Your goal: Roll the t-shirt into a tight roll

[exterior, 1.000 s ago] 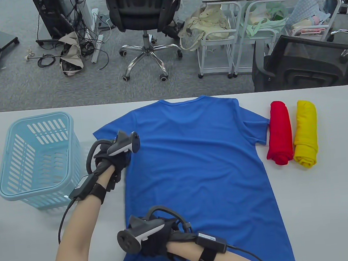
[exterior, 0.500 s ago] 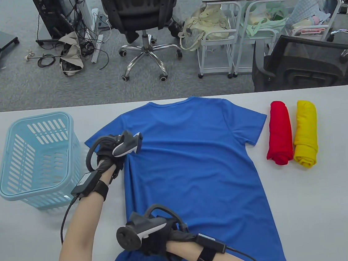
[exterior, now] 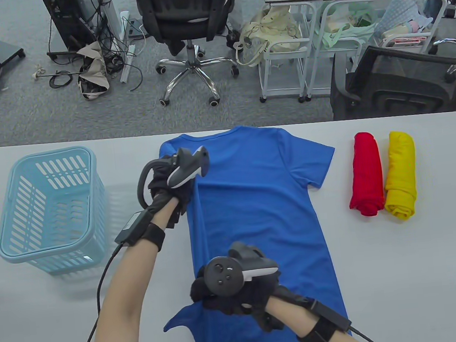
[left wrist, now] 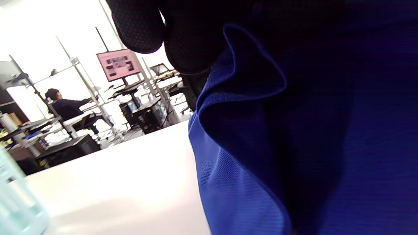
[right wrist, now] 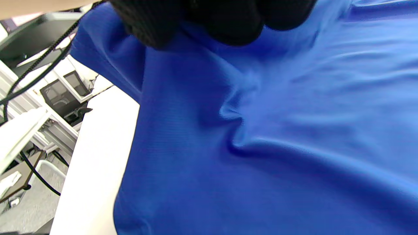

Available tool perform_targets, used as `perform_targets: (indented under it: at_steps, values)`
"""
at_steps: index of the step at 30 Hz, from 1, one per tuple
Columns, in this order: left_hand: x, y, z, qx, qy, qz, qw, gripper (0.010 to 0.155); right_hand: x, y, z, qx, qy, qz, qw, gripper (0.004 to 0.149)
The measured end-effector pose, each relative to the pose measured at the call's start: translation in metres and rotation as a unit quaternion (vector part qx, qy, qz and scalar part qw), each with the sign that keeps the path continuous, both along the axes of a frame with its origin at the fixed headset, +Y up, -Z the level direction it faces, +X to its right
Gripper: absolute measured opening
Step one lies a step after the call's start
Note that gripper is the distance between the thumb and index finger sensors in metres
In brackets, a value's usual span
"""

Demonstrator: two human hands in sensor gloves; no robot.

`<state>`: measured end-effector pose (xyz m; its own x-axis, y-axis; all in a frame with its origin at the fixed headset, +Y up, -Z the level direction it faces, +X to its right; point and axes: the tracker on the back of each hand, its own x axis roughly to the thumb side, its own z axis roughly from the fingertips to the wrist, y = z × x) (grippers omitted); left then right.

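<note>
A blue t-shirt (exterior: 265, 216) lies on the white table (exterior: 426, 272), neck at the far edge, its left side lifted and turned over onto the body. My left hand (exterior: 170, 185) grips the shirt's left edge near the sleeve; the left wrist view shows curled gloved fingers (left wrist: 183, 36) holding a fold of blue t-shirt cloth (left wrist: 294, 147). My right hand (exterior: 233, 296) grips the left edge near the hem, with a cloth corner sticking out to its left. In the right wrist view, curled fingers (right wrist: 209, 19) bunch the t-shirt fabric (right wrist: 277, 130).
A light blue plastic basket (exterior: 49, 210) stands at the table's left. A rolled red shirt (exterior: 366, 174) and a rolled yellow shirt (exterior: 400, 174) lie side by side right of the blue one. Office chairs and carts stand beyond the far edge.
Both hands have moved right and lifted, carrying the shirt's left side over onto its body. The flat shirt has become narrower, with its left sleeve folded in.
</note>
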<state>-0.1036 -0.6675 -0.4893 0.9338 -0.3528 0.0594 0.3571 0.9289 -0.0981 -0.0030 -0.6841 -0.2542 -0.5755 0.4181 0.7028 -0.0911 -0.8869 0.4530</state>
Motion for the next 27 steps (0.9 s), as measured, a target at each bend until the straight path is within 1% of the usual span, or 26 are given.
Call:
perform_targets:
  at_steps: [1, 5, 7, 8, 9, 10, 11, 12, 13, 15, 16, 19, 21, 23, 24, 25, 27]
  values:
    - [0.013, 0.002, 0.0, 0.001, -0.009, -0.002, 1.0, 0.043, 0.013, 0.001, 0.0, -0.002, -0.009, -0.003, 1.0, 0.037]
    - [0.084, 0.008, -0.002, 0.01, -0.051, -0.016, 0.999, 0.043, 0.084, 0.005, 0.001, -0.013, -0.062, -0.019, 0.998, 0.037]
    - [0.114, 0.008, -0.001, 0.01, -0.067, -0.019, 0.998, 0.044, 0.121, 0.005, 0.001, -0.037, -0.091, -0.021, 0.995, 0.037]
    - [0.129, 0.006, 0.0, 0.012, -0.073, -0.017, 0.997, 0.045, 0.142, 0.004, 0.0, -0.051, -0.109, -0.008, 0.993, 0.038]
    - [0.143, 0.004, 0.001, 0.009, -0.08, -0.01, 0.997, 0.048, 0.166, 0.003, -0.002, -0.069, -0.138, 0.018, 0.988, 0.038]
    - [0.152, 0.001, 0.002, -0.001, -0.088, -0.006, 0.996, 0.056, 0.182, 0.0, -0.003, -0.083, -0.167, 0.03, 0.982, 0.038]
    - [0.162, -0.003, 0.006, -0.025, -0.103, 0.005, 0.994, 0.064, 0.204, -0.005, -0.005, -0.089, -0.209, 0.023, 0.974, 0.039]
    - [0.169, -0.009, 0.01, -0.046, -0.106, 0.02, 0.993, 0.067, 0.224, -0.012, -0.009, -0.106, -0.24, -0.01, 0.965, 0.042]
    - [0.171, -0.012, 0.012, -0.053, -0.11, 0.022, 0.992, 0.068, 0.236, -0.018, -0.012, -0.132, -0.256, -0.04, 0.957, 0.045]
    - [0.171, -0.022, 0.021, -0.06, -0.126, 0.006, 0.99, 0.069, 0.252, -0.029, -0.017, -0.167, -0.297, -0.066, 0.938, 0.046]
    - [0.168, -0.027, 0.026, -0.063, -0.132, -0.003, 0.989, 0.069, 0.254, -0.032, -0.019, -0.162, -0.31, -0.056, 0.935, 0.046]
    - [0.15, -0.04, 0.042, -0.08, -0.148, -0.008, 0.986, 0.069, 0.249, -0.034, -0.021, -0.126, -0.328, -0.008, 0.936, 0.046]
    - [0.133, -0.052, 0.056, -0.104, -0.151, -0.013, 0.983, 0.068, 0.236, -0.039, -0.021, -0.104, -0.326, -0.008, 0.94, 0.045]
    - [0.115, -0.064, 0.069, -0.132, -0.145, -0.023, 0.98, 0.067, 0.218, -0.047, -0.022, -0.093, -0.31, 0.007, 0.946, 0.048]
    - [0.107, -0.073, 0.075, -0.152, -0.139, -0.034, 0.978, 0.069, 0.207, -0.052, -0.023, -0.086, -0.302, 0.028, 0.949, 0.049]
    - [0.101, -0.079, 0.078, -0.171, -0.134, -0.041, 0.975, 0.074, 0.199, -0.055, -0.024, -0.078, -0.297, 0.046, 0.95, 0.053]
    - [0.089, -0.1, 0.086, -0.254, -0.115, -0.051, 0.959, 0.086, 0.178, -0.067, -0.028, -0.055, -0.277, 0.109, 0.953, 0.067]
